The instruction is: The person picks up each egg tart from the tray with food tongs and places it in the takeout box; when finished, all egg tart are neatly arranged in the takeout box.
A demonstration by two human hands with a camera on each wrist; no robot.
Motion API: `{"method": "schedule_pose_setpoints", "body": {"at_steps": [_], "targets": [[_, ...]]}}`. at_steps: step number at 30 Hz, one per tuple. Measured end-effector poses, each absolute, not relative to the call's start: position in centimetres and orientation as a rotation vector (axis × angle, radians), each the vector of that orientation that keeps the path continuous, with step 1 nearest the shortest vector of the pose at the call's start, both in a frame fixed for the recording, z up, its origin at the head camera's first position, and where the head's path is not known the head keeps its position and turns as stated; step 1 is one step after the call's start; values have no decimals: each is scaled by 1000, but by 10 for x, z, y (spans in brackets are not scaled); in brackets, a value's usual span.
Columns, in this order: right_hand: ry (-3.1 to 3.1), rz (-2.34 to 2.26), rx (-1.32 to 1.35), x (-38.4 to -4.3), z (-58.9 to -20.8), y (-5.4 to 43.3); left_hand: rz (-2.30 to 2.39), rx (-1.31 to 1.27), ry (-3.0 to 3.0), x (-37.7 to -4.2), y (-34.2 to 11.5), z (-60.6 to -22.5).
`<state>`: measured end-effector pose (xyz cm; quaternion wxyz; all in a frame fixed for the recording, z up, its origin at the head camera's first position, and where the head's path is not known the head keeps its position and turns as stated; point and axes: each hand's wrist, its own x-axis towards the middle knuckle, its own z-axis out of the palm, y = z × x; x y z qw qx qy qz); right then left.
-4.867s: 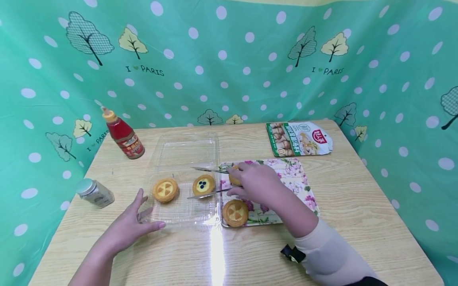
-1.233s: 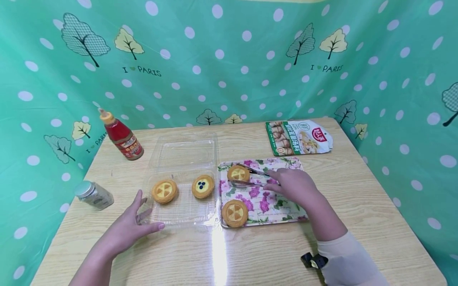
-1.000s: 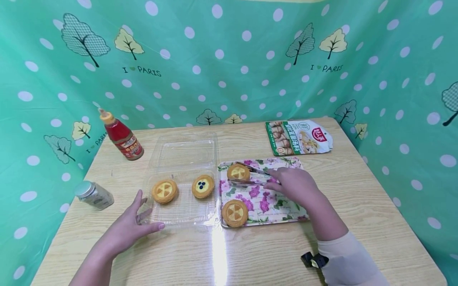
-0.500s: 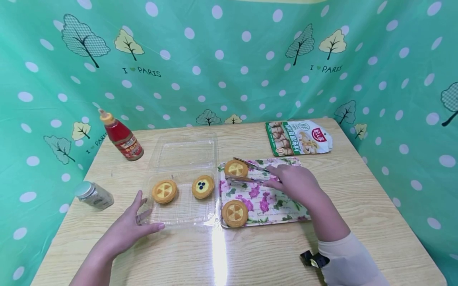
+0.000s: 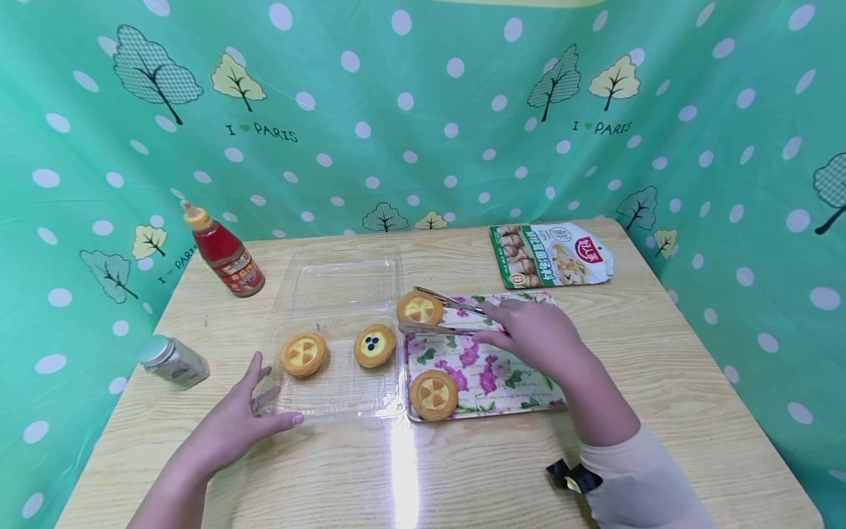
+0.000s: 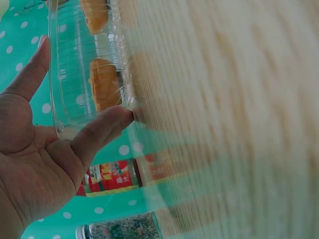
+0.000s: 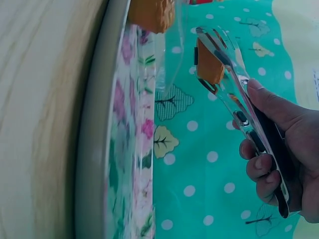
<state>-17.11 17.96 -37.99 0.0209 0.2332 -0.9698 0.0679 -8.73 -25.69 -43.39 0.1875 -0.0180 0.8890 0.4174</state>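
Note:
My right hand (image 5: 532, 334) grips metal tongs (image 7: 249, 102) with dark handles. An egg tart (image 5: 420, 307) is pinched between the tong tips. The right wrist view shows this tart held up off the flowered tray (image 5: 509, 378), and in the head view it overlaps the tray's far left corner. Another tart (image 5: 433, 395) lies at the tray's front left corner. My left hand (image 5: 231, 419) spreads its fingers around the near left corner of a clear plastic box (image 5: 344, 393), touching it. Inside the box sit a tart (image 5: 304, 354) and one with dark berries (image 5: 374, 345).
The box's clear lid (image 5: 346, 283) lies folded back behind it. A red sauce bottle (image 5: 231, 257) and a jar with a pale lid (image 5: 175, 360) stand at the left. A seasoning packet (image 5: 551, 255) lies behind the tray. Polka-dot cloth surrounds the table.
About a second ago the tart was low on the tray between the tongs. It has since risen and shifted left toward the box with my right hand. My left hand stays put.

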Motion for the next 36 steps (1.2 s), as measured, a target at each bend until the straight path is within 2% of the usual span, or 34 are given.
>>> {"method": "schedule_pose_setpoints", "body": {"at_steps": [21,36], "targets": [[-2935,153,977,-164,-377,127,1182,-45,2502,-87,-257,-433],[-2816,87,1213,-156,-395,89,1191,-32,2507,-87,-257,-433]]}}
